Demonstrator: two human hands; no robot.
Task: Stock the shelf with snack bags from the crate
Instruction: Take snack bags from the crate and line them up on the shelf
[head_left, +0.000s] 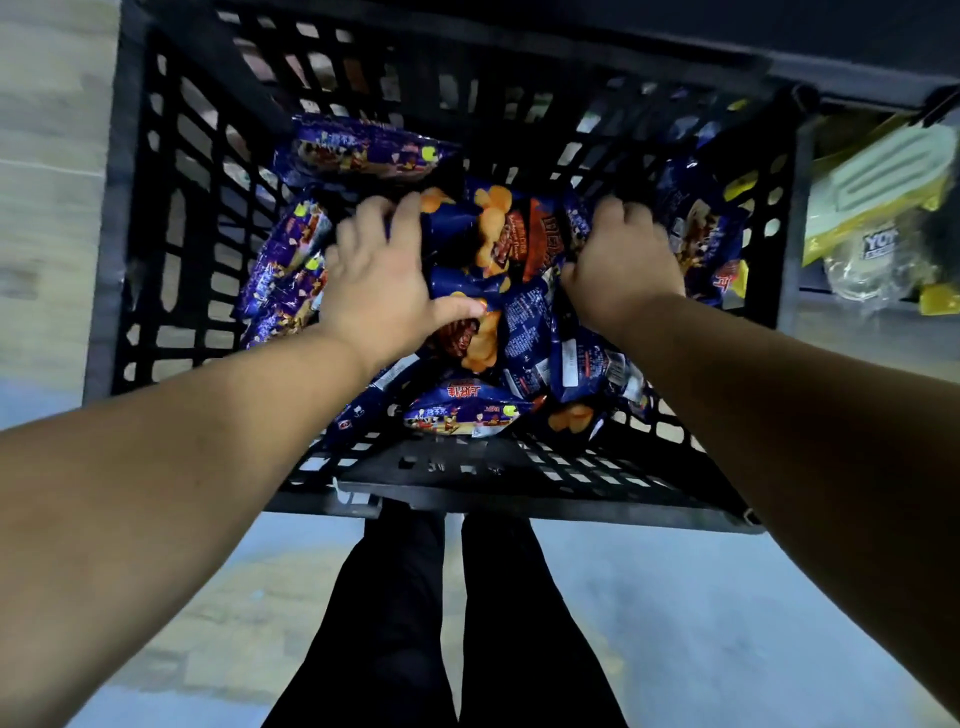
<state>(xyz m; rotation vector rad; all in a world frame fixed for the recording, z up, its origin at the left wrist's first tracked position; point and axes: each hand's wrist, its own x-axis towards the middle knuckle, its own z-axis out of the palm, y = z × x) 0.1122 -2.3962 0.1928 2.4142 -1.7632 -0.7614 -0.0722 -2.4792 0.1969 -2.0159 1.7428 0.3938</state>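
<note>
Both your left hand (376, 288) and right hand (623, 265) curl around the crinkly blue foil snack bags (498, 244) inside the black lattice plastic crate (171, 208), apparently gathering a bundle to lift out together.

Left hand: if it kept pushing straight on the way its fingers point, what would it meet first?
The left hand already grips the blue snack bags in the black crate. Straight on, it would probably meet the purple bag lying against the far wall, then the wall; depth is unclear.
</note>
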